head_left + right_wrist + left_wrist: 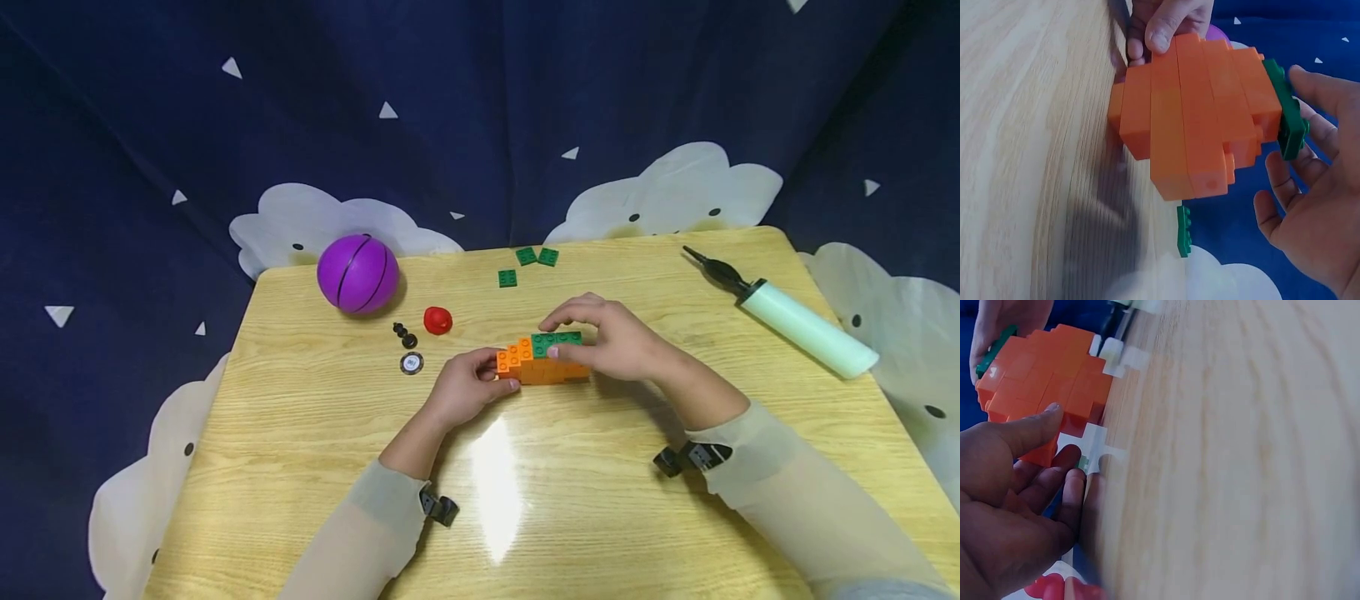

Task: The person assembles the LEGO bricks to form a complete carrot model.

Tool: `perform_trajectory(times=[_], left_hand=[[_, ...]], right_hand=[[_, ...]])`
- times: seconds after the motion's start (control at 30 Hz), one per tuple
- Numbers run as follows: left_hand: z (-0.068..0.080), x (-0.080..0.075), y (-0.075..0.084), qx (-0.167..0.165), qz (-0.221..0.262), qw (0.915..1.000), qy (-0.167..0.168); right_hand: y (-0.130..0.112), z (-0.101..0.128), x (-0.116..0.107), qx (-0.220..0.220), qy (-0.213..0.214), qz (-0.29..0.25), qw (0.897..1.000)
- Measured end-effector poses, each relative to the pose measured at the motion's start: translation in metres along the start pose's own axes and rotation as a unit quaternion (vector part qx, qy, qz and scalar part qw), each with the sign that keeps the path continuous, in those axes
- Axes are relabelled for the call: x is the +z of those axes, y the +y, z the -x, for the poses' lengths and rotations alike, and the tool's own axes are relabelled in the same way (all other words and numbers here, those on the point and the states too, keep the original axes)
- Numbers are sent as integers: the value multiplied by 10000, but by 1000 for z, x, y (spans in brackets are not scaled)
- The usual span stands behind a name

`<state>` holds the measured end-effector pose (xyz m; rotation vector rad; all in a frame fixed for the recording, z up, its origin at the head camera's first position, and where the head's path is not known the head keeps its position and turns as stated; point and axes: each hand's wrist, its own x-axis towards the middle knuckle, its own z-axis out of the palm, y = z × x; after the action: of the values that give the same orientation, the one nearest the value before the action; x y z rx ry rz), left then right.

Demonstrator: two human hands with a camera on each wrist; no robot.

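Note:
A stepped block of joined orange toy bricks (1179, 119) stands above the wooden table, with green bricks (557, 342) along its top. My left hand (461, 390) grips its left end, thumb on the near side, as the left wrist view also shows. My right hand (618, 340) is at the green bricks, its thumb at their near edge and its index finger curved over the far side. In the right wrist view that green piece (1289, 119) sits between thumb and fingers, while the other fingers curl loosely below. The fingertip contact on the far side is partly hidden.
Several loose green bricks (507, 278) lie toward the back of the table (322, 467). A purple ball (358, 273), small red hat (438, 320), black beaded piece (406, 336) and round chip (412, 362) are to the left. A hand pump (806, 325) lies at the right.

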<state>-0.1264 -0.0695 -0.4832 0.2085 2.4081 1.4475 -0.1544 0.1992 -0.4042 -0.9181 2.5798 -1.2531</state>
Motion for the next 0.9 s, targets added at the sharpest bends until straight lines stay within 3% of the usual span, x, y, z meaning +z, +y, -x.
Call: perform_trajectory(times=[0.23, 0.9], left_hand=[[1, -1, 2, -31, -12, 10000, -12], [0, 0, 1, -60, 92, 9999, 12]], right_hand=[[8, -5, -3, 239, 267, 34, 9994], [33, -30, -8, 820, 436, 275, 9953]])
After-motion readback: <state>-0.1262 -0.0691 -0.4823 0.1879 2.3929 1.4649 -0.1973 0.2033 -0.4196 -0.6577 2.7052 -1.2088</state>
